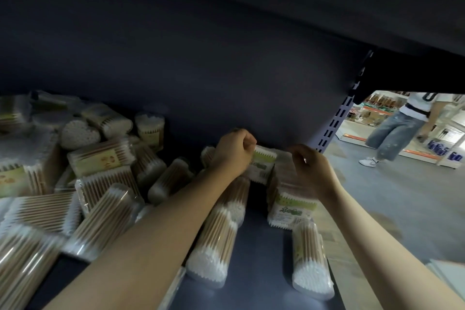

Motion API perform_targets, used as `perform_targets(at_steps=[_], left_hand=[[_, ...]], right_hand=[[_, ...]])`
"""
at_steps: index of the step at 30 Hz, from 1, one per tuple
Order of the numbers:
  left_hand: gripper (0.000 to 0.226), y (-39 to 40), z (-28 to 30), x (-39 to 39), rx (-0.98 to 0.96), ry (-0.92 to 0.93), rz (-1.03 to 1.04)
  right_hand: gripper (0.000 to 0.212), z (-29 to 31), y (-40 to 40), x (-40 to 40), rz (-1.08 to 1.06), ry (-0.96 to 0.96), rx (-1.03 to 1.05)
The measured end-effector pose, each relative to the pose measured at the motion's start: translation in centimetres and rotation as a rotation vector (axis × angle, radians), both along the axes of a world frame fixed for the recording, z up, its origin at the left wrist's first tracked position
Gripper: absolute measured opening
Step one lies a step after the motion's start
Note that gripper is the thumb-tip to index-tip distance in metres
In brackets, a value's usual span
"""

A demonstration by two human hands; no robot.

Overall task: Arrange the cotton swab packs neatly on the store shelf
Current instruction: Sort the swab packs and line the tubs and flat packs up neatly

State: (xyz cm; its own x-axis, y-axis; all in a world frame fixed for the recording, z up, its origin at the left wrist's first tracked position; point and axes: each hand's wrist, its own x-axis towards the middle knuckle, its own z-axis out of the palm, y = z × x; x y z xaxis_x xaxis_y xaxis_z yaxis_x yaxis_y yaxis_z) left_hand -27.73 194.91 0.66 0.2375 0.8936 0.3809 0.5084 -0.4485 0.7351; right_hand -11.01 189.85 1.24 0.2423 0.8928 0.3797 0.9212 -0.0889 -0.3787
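Both my arms reach deep into a dark shelf. My left hand pinches the top left edge of a flat cotton swab pack with a green label that stands near the back wall. My right hand has its fingers curled at the pack's right side, over a second green-labelled pack; its grip is hidden. Two long clear packs of wooden swabs lie on the shelf floor under my arms.
A jumbled heap of swab packs and round tubs fills the shelf's left half. The shelf above hangs low overhead. A slotted upright marks the right end. Beyond it, a person walks in the aisle.
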Motion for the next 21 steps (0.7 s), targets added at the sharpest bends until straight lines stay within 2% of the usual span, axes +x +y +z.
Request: perform_targets(at_steps=[7, 11, 18, 21], left_hand=[[0.024, 0.7, -0.1, -0.6, -0.049, -0.06, -0.096], [0.022, 1.2, -0.6, -0.7, -0.003, 0.093, -0.158], [0.047, 1.2, -0.8, 0.0, 0.14, 0.366, -0.185], [0.051, 1.2, -0.8, 0.2, 0.178, 0.475, -0.186]], right_hand=[[0.03, 0.2, 0.2, -0.6, 0.015, -0.037, -0.003], [0.03, 0.3, 0.2, -0.6, 0.027, -0.042, -0.007], [0.029, 0.4, -0.2, -1.0, 0.065, -0.051, -0.047], [0.029, 0.6, -0.2, -1.1, 0.076, -0.076, -0.076]])
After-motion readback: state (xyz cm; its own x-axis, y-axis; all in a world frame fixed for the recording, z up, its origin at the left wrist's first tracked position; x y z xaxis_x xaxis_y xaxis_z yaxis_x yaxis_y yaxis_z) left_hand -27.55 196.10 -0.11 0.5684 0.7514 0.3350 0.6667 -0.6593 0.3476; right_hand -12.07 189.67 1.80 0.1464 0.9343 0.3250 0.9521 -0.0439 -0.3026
